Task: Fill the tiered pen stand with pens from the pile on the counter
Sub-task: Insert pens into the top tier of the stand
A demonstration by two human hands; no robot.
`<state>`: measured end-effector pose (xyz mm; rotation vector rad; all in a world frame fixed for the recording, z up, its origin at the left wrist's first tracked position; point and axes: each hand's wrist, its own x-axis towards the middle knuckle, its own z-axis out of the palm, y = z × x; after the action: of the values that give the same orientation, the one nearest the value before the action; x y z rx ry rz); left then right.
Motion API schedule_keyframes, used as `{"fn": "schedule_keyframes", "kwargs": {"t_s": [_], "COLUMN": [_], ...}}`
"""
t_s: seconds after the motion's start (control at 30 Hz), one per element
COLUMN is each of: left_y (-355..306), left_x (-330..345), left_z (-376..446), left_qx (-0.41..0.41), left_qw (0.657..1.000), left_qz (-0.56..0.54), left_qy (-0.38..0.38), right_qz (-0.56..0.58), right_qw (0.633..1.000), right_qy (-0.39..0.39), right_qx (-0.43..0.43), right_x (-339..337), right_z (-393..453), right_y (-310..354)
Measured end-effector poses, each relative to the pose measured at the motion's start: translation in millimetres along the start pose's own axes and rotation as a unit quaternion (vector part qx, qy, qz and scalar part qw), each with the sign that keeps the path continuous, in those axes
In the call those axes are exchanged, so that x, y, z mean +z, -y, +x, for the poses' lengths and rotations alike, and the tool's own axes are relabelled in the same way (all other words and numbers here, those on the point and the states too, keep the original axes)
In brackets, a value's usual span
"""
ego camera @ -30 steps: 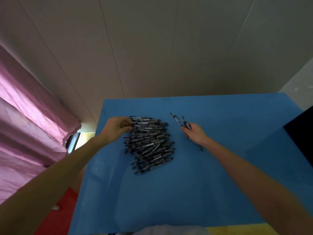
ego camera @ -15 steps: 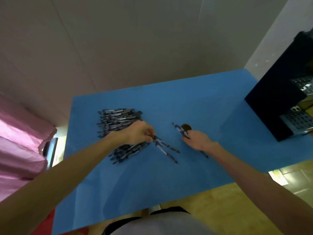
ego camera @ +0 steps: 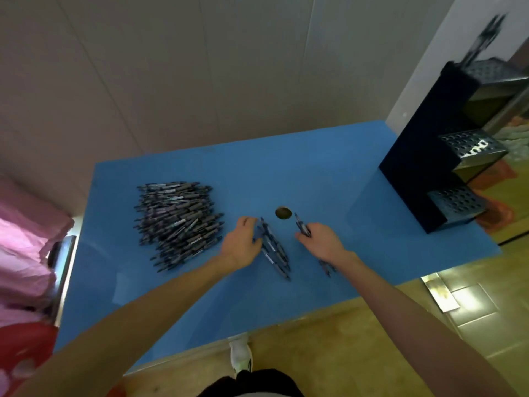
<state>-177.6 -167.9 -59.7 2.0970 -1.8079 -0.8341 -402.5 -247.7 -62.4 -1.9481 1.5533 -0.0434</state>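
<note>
A large pile of dark pens (ego camera: 179,220) lies on the left half of the blue counter (ego camera: 315,173). My left hand (ego camera: 242,244) grips a small bundle of pens (ego camera: 273,249) that fans out toward me, just right of the pile. My right hand (ego camera: 322,242) is closed around a few pens (ego camera: 302,224) whose tips stick out past the fingers and behind the wrist. The black tiered pen stand (ego camera: 446,156) stands at the counter's right edge, with perforated metal tiers; some pens stand in its top tier.
A round hole (ego camera: 283,212) in the counter sits between and just beyond my hands. Pink fabric (ego camera: 25,242) hangs at the left. The counter's near edge runs above a wooden floor, where my shoe (ego camera: 241,355) shows.
The view swung right, bringing the stand fully into sight. My left hand left the pile carrying a bundle of pens and moved toward the right hand. The right hand stays near the hole.
</note>
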Motion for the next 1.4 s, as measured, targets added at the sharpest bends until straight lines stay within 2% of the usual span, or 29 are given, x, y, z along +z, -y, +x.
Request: {"fn": "schedule_keyframes", "kwargs": {"t_s": [0.1,0.2,0.27,0.37,0.53,0.73,0.83,0.93,1.07,1.17,1.27,1.4], "left_y": [-9.2,-14.5,-20.6,-41.1,-67.2,-90.9,-101.2,-107.3,-108.7,-128.1,-170.3,-247.6], "left_x": [19.6,29.1,35.1,40.5,44.0,51.7,64.2,71.8,66.9,67.5,68.7,69.5], "left_z": [-14.4,-20.5,-21.5,-12.4,3.6,17.4,19.8,12.8,20.3,29.3,37.5,53.2], "left_qx": [-0.103,-0.188,-0.178,-0.181,-0.201,-0.146,-0.106,-0.099,-0.111,-0.093,-0.051,0.006], "left_qw": [0.99,0.979,0.982,0.981,0.976,0.98,0.974,0.968,0.991,0.992,0.976,0.956], "left_qz": [-0.042,-0.062,-0.012,0.017,0.047,0.121,0.2,0.231,0.075,-0.086,-0.209,-0.292], "left_qy": [-0.085,-0.058,-0.054,-0.074,-0.064,-0.055,-0.03,-0.008,0.004,0.029,0.013,-0.037], "right_qz": [-0.043,-0.113,-0.155,-0.16,-0.227,-0.258,-0.248,-0.178,0.033,0.184,0.318,0.372], "right_qw": [0.998,0.991,0.985,0.983,0.971,0.965,0.967,0.982,0.998,0.981,0.942,0.921], "right_qy": [-0.054,-0.069,-0.077,-0.083,-0.039,0.032,0.049,0.046,0.028,-0.03,-0.082,-0.114], "right_qx": [0.013,0.018,0.015,0.034,0.062,0.032,0.028,0.033,0.051,0.053,0.068,0.028], "right_x": [-11.9,-14.9,-11.7,-12.6,-20.0,-31.9,-37.0,-34.4,-47.4,-63.1,-83.4,-134.5], "right_z": [6.5,5.9,3.3,-3.0,-16.4,-12.3,-15.2,-20.3,-28.0,-43.2,-55.4,-69.9], "right_y": [-6.5,-14.9,-22.1,-33.3,-38.0,-39.4,-40.5,-50.5,-78.9,-91.6,-114.4,-165.0]}}
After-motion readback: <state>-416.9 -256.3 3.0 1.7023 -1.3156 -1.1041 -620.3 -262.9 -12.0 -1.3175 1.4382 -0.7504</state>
